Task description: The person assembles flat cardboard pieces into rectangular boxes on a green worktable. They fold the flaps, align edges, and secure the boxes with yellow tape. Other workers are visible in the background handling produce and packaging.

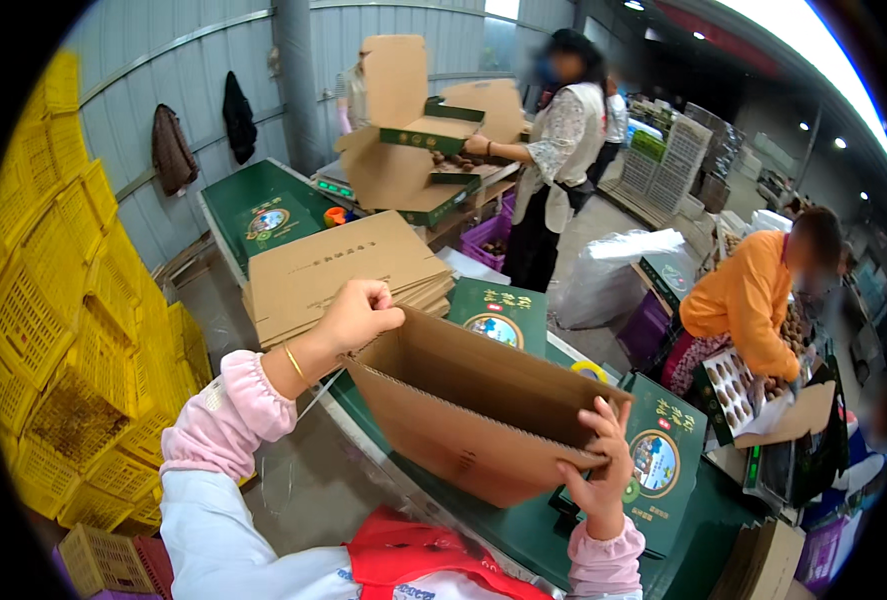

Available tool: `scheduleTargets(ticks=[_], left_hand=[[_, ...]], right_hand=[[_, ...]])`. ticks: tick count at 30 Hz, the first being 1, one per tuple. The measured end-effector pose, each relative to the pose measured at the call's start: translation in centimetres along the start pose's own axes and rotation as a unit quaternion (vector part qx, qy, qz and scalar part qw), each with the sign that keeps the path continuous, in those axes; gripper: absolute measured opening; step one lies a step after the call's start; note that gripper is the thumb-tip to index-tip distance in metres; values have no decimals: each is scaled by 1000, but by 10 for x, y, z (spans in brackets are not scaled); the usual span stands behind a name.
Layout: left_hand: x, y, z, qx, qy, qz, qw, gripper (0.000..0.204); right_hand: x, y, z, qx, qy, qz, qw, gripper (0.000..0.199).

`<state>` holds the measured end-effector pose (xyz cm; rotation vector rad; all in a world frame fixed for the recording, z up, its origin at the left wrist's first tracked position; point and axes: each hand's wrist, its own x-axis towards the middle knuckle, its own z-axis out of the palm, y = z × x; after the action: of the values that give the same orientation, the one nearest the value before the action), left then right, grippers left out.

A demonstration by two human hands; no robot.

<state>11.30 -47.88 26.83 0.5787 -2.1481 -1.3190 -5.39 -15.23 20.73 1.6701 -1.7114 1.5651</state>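
An open brown cardboard box [463, 420] is held up, tilted, in front of me over the green-topped table. My left hand [356, 318] pinches its left end at the upper rim, fingers closed. At the right end, my right hand [600, 462] grips the corner, with thumb and fingers on the board. The box's inside shows bare brown walls; its bottom is hidden. Behind it lies a green printed carton [503, 312], and another green carton [655, 465] is beside my right hand. A stack of flat cardboard sheets [348, 262] lies beyond my left hand.
Yellow plastic crates [63, 330] are piled high at the left. A yellow tape roll [590, 371] lies behind the box. Across the table, a person in orange [738, 290] packs round brown items; another person [568, 140] handles an open green carton [433, 125]. Folded cardboard [768, 560] stands lower right.
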Motion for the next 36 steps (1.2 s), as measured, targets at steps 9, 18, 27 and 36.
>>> scheduleTargets(ticks=[9, 18, 27, 36], left_hand=[[-30, 30, -31, 130, -328, 234, 906, 35], [21, -21, 60, -249, 66, 164, 952, 77], [37, -11, 44, 42, -13, 164, 986, 50], [26, -5, 8, 36, -202, 301, 931, 55]], right_hand=[[-7, 18, 6, 25, 48, -8, 998, 16], [-6, 15, 10, 215, 186, 97, 954, 21], [1, 26, 12, 166, 219, 176, 945, 14], [13, -15, 6, -32, 114, 210, 971, 51]])
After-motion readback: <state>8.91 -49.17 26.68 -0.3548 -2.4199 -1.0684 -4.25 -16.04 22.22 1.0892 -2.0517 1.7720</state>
